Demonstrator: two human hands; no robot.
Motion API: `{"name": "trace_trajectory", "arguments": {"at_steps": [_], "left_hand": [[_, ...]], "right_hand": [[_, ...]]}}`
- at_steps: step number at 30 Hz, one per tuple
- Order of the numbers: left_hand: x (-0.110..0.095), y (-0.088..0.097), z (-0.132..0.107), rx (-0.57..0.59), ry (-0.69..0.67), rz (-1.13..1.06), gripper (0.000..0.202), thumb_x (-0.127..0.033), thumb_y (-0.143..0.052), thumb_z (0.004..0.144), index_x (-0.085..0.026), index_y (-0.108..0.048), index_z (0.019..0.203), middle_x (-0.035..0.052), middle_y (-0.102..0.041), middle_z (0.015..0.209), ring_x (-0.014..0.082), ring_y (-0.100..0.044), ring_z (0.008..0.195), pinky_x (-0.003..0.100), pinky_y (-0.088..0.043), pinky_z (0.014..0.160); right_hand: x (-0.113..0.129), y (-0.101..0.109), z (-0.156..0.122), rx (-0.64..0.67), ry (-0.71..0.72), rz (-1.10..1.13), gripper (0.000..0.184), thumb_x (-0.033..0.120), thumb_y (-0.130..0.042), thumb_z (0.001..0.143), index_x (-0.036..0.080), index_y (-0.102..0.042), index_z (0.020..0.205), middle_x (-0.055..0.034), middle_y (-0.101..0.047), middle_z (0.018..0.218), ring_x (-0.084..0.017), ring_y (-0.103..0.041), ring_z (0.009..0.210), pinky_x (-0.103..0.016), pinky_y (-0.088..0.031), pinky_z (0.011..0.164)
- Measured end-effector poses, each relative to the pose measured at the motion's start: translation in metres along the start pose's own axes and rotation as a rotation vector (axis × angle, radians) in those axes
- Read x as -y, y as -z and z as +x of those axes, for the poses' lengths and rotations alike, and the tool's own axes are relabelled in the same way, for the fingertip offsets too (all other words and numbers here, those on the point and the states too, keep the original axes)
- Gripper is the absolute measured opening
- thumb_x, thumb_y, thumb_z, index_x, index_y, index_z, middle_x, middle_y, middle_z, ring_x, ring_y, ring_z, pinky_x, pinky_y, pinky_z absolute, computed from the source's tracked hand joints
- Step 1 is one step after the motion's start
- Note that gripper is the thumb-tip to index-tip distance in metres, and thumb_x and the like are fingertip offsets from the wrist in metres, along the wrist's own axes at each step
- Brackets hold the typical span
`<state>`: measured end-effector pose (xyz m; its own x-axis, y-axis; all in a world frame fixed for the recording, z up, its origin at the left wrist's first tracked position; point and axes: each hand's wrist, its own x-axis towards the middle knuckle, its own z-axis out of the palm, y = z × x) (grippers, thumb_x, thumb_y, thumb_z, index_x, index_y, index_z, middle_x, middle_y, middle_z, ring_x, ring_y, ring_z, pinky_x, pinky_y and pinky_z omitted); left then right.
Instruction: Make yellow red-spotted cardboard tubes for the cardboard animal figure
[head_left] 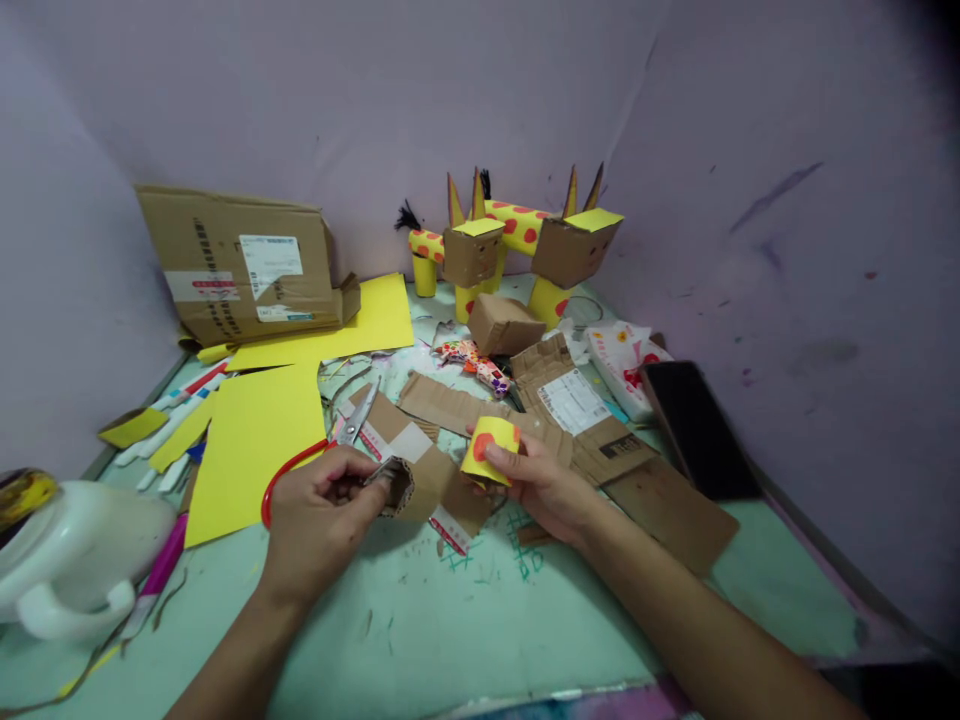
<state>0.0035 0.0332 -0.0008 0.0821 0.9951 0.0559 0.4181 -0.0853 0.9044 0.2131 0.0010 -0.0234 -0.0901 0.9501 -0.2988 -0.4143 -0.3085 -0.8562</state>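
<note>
My left hand (319, 520) is closed on a rolled piece of brown cardboard (409, 485), pinching its curled end. My right hand (544, 490) grips a small yellow paper tube with red spots (491, 447) just to the right of that cardboard. Both hands hover low over the pale green table (420, 620). Red-handled scissors (330, 445) lie just behind my left hand, partly hidden by it.
Two yellow spotted cardboard animals (517, 250) stand at the back by the wall. A torn cardboard box (240, 265), yellow paper sheets (255, 440), markers (176, 410), cardboard scraps (577, 420), a black phone (694, 425) and a white jug (67, 560) lie around.
</note>
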Motion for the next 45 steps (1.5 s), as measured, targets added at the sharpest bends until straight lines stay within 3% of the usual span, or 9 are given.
{"name": "trace_trajectory", "arguments": {"at_steps": [5, 11, 13, 21, 28, 31, 35, 38, 45], "left_hand": [[0.001, 0.003, -0.001, 0.037, -0.036, 0.036, 0.013, -0.027, -0.068, 0.062, -0.015, -0.062, 0.061, -0.0011, -0.058, 0.052, 0.0093, -0.049, 0.045, 0.018, -0.038, 0.042], [-0.007, 0.020, 0.002, -0.131, -0.037, -0.043, 0.008, -0.023, -0.070, 0.059, -0.017, -0.065, 0.062, -0.0028, -0.061, 0.053, 0.0097, -0.052, 0.047, 0.018, -0.042, 0.044], [-0.010, 0.023, 0.004, -0.191, -0.012, -0.067, 0.007, -0.022, -0.069, 0.057, -0.017, -0.065, 0.061, -0.0034, -0.060, 0.051, 0.0097, -0.051, 0.046, 0.018, -0.041, 0.042], [-0.008, 0.023, 0.006, -0.184, -0.001, -0.060, 0.008, -0.021, -0.069, 0.057, -0.016, -0.064, 0.061, -0.0031, -0.061, 0.051, 0.0100, -0.054, 0.046, 0.017, -0.042, 0.043], [-0.008, 0.017, 0.005, 0.024, -0.012, 0.108, 0.014, -0.026, -0.061, 0.064, -0.014, -0.060, 0.057, -0.0005, -0.057, 0.048, 0.0104, -0.049, 0.045, 0.021, -0.039, 0.043], [-0.008, 0.015, 0.005, 0.097, -0.002, 0.179, 0.012, -0.021, -0.059, 0.063, -0.014, -0.058, 0.054, -0.0010, -0.055, 0.048, 0.0097, -0.046, 0.044, 0.020, -0.036, 0.043], [-0.007, 0.013, 0.004, 0.206, -0.003, 0.239, 0.010, -0.019, -0.056, 0.063, -0.015, -0.058, 0.054, -0.0011, -0.055, 0.050, 0.0103, -0.047, 0.047, 0.021, -0.034, 0.045], [-0.004, 0.011, 0.002, 0.273, -0.015, 0.278, 0.010, -0.020, -0.055, 0.063, -0.016, -0.059, 0.055, -0.0007, -0.055, 0.051, 0.0116, -0.047, 0.049, 0.022, -0.034, 0.047], [-0.007, 0.001, -0.007, 0.382, -0.020, 0.408, 0.014, -0.027, -0.052, 0.068, -0.018, -0.056, 0.059, -0.0023, -0.052, 0.052, 0.0126, -0.047, 0.050, 0.022, -0.034, 0.047]], "right_hand": [[0.004, 0.004, -0.003, -0.010, 0.090, -0.082, 0.049, 0.022, -0.083, 0.052, 0.020, -0.054, 0.092, 0.0002, -0.063, 0.083, -0.015, -0.058, 0.074, -0.026, -0.043, 0.068], [0.002, -0.010, -0.018, 0.643, -0.229, -0.038, 0.051, 0.020, -0.083, 0.049, 0.017, -0.055, 0.091, -0.0045, -0.064, 0.087, -0.016, -0.060, 0.076, -0.029, -0.046, 0.070], [-0.004, -0.019, -0.021, 0.694, -0.257, -0.067, 0.055, 0.019, -0.085, 0.045, 0.018, -0.056, 0.092, -0.0038, -0.064, 0.089, -0.015, -0.060, 0.077, -0.028, -0.046, 0.071], [-0.014, -0.024, -0.004, 0.359, 0.144, -0.364, 0.040, 0.013, -0.073, 0.060, 0.020, -0.053, 0.095, -0.0048, -0.063, 0.094, -0.018, -0.059, 0.085, -0.031, -0.045, 0.078], [-0.023, -0.023, 0.004, 0.170, 0.321, -0.690, 0.042, 0.015, -0.067, 0.069, 0.022, -0.050, 0.107, -0.0045, -0.063, 0.098, -0.021, -0.060, 0.087, -0.033, -0.045, 0.079], [-0.025, -0.022, -0.003, 0.160, 0.324, -0.793, 0.054, 0.015, -0.069, 0.067, 0.023, -0.044, 0.114, -0.0046, -0.063, 0.099, -0.021, -0.060, 0.086, -0.033, -0.046, 0.076], [-0.029, -0.022, -0.013, 0.203, 0.292, -0.867, 0.036, 0.014, -0.070, 0.065, 0.022, -0.053, 0.095, -0.0012, -0.062, 0.086, -0.020, -0.059, 0.078, -0.029, -0.045, 0.069], [-0.034, -0.022, -0.018, 0.118, 0.299, -0.884, 0.034, 0.013, -0.072, 0.063, 0.021, -0.054, 0.091, -0.0013, -0.061, 0.086, -0.021, -0.058, 0.080, -0.030, -0.044, 0.071], [-0.044, -0.016, -0.025, -0.034, 0.540, -0.981, 0.040, 0.014, -0.077, 0.060, 0.016, -0.056, 0.094, -0.0089, -0.063, 0.094, -0.026, -0.054, 0.093, -0.037, -0.041, 0.080]]}}
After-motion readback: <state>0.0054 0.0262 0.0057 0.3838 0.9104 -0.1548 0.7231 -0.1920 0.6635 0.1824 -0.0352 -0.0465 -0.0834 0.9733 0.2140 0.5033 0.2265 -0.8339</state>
